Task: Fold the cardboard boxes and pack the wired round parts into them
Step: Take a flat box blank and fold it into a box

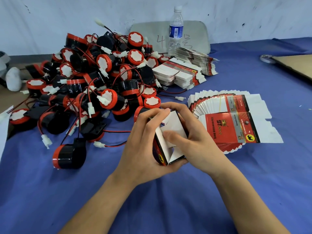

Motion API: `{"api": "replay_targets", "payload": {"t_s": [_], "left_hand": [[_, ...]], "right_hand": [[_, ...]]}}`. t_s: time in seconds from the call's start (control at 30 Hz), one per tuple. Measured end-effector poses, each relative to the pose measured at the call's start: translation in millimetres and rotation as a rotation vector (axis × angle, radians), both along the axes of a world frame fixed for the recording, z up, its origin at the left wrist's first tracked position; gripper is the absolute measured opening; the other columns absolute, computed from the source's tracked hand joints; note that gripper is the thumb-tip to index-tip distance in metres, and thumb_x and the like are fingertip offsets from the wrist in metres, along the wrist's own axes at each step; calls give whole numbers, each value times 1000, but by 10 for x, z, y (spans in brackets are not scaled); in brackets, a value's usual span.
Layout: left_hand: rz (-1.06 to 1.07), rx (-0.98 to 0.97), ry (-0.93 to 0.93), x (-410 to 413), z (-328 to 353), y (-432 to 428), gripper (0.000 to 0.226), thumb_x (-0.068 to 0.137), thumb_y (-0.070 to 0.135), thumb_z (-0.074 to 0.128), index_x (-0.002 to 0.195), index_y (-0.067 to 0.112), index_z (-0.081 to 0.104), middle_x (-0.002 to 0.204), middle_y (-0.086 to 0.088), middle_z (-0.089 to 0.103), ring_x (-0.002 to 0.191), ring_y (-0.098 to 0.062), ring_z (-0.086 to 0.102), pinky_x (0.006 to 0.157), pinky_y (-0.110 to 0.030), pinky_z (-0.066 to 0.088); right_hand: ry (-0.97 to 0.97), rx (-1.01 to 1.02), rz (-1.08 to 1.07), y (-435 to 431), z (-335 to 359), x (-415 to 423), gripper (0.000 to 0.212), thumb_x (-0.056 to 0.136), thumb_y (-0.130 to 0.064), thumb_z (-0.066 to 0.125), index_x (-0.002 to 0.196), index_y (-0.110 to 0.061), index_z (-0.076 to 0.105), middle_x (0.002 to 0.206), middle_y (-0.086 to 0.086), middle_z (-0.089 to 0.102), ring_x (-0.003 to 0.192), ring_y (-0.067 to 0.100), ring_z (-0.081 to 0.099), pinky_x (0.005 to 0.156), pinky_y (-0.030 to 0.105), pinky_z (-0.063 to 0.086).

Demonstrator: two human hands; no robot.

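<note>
Left hand point(143, 142) grips box point(170, 139); right hand point(190, 137) presses end flaps shut. Parts pile point(94, 81) at 10 o'clock, flat blanks point(231, 119) at 2 o'clock: bulk unpacked.

The bare left forearm point(101, 196) and right forearm point(244, 191) reach in from below and meet at the middle. The left hand point(143, 142) cups a small box point(174, 123) from its side, fingers curled over the far top edge. The right hand point(197, 141) wraps the other side, fingers hooked over the far end, thumb pressed flat on the white flap.
</note>
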State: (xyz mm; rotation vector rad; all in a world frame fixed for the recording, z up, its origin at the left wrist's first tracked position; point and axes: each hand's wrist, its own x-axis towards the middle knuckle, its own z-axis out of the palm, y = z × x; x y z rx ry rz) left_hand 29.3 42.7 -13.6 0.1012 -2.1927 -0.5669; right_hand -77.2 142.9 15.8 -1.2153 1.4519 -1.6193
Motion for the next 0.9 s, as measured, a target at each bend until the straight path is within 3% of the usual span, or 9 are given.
{"api": "replay_targets", "payload": {"t_s": [0.13,0.27,0.4,0.53,0.6,0.67,0.77,0.83,0.9], "left_hand": [[6,16,-4,20,7,-18,90,67,48,75,138,15,32,133,-2,38,127,-15,41,101,-33,44],[-30,62,12,18,14,-30,96,67,49,74,142,11,27,134,-5,37,130,-9,37,104,-18,34],[-72,85,52,9,18,-19,105,73,55,71,148,10,14,139,-13,36,134,-16,36,107,-25,34],[25,-79,5,-19,-3,-11,102,75,54,70,146,21,4,148,-8,25,136,-27,36,104,-46,40],[178,-243,-7,-60,-27,7,96,79,52,65,146,24,2,151,-10,19,131,-24,36,102,-42,36],[225,-269,9,-83,-31,24,105,81,43,63,149,29,-15,158,-8,9,130,-23,35,103,-32,27],[174,-252,-24,-52,-41,-54,121,80,47,67,145,23,-32,162,1,-8,144,-25,20,115,-32,14],[160,-194,-44,10,-21,-122,128,73,63,67,146,23,-30,161,-6,-5,150,-25,2,119,-41,1],[122,-99,2,51,9,-106,120,75,69,61,149,25,-23,161,-3,-3,150,-22,-4,119,-44,-4]], "right_hand": [[-43,13,27,25,9,-5,46,95,-3,48,135,-24,45,109,-9,63,96,6,59,78,20,49],[-247,-13,42,34,-7,-38,39,95,-25,45,132,-22,55,124,-1,64,116,17,59,92,30,48],[-344,-24,135,44,-16,-47,39,99,-26,42,136,-26,52,133,-1,60,122,18,56,91,26,51],[-139,19,71,56,-7,-28,45,94,-42,50,139,-39,46,137,-10,55,127,13,51,104,39,41],[38,60,-6,57,-12,-22,70,80,-53,63,143,-42,36,138,-18,49,129,6,46,108,35,40],[243,112,-72,52,-38,0,94,63,-60,70,143,-51,23,133,-25,44,126,0,42,108,28,38],[258,88,-129,34,-84,10,98,62,-52,81,143,-52,26,122,-24,52,115,1,51,97,23,45],[193,58,-245,18,-105,-26,83,73,-35,81,142,-43,36,110,-19,60,103,6,60,90,32,53],[97,54,-328,0,-111,-60,72,79,-16,78,138,-37,44,105,-12,61,95,8,64,88,41,56]]}}
